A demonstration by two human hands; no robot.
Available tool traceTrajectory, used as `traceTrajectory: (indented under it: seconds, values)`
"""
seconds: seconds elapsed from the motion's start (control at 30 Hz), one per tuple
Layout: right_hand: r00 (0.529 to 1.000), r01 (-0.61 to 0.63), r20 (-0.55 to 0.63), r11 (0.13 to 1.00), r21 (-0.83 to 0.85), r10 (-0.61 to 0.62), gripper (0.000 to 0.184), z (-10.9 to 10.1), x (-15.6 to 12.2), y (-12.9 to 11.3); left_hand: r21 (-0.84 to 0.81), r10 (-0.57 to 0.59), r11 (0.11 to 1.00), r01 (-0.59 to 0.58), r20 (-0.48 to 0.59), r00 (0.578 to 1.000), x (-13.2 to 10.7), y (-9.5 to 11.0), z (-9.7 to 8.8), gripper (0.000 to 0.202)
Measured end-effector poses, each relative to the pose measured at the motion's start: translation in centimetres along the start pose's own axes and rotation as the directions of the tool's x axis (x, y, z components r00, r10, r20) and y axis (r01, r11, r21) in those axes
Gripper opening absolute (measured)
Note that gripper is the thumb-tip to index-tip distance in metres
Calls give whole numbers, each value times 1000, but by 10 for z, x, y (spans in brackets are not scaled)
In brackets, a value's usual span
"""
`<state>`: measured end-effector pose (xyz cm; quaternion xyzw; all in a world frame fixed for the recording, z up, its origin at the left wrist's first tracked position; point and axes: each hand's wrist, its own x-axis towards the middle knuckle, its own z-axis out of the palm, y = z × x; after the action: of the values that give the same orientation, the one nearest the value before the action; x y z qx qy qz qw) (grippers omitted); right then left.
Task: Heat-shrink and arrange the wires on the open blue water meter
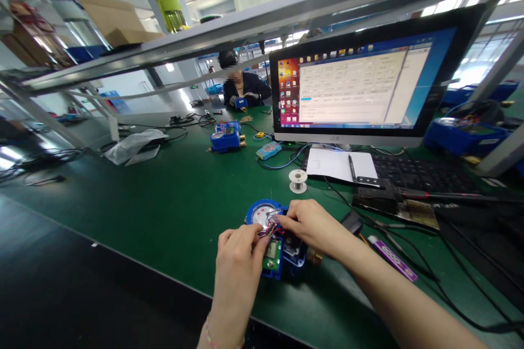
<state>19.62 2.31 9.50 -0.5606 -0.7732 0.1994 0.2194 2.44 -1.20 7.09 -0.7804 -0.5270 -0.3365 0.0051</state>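
A blue water meter (301, 263) with its housing opened lies on the green table before me. Its round dial (262, 212) faces up, and a green circuit board (272, 263) with a small display sits in the near part. Thin coloured wires (271, 226) bunch up between dial and board. My left hand (239, 253) pinches at these wires from the left, thumb and forefinger together over the board's upper edge. From the right, my right hand (307, 223) has its fingertips closed on the same bunch. Which single wires each hand grips is too small to tell.
Beyond the meter stand a solder spool (298, 181) and another blue meter (226, 137). A monitor (352, 82), notepad (331, 163) and keyboard (426, 174) fill the right back. Cables and a purple box (393, 259) lie right. Across the table a person (245, 87) holds a blue meter.
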Motion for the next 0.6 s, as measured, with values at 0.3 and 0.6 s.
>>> traceTrajectory:
  seconds: [0.3,0.6]
  values:
    - [982,151,-118,989,2,-150,9,11,6,0,-173,-120,975,137,104,987,7,0,2,10]
    - [974,182,-173,960,214,-146,9,11,4,1,-351,-196,917,189,16,981,27,1,9,13]
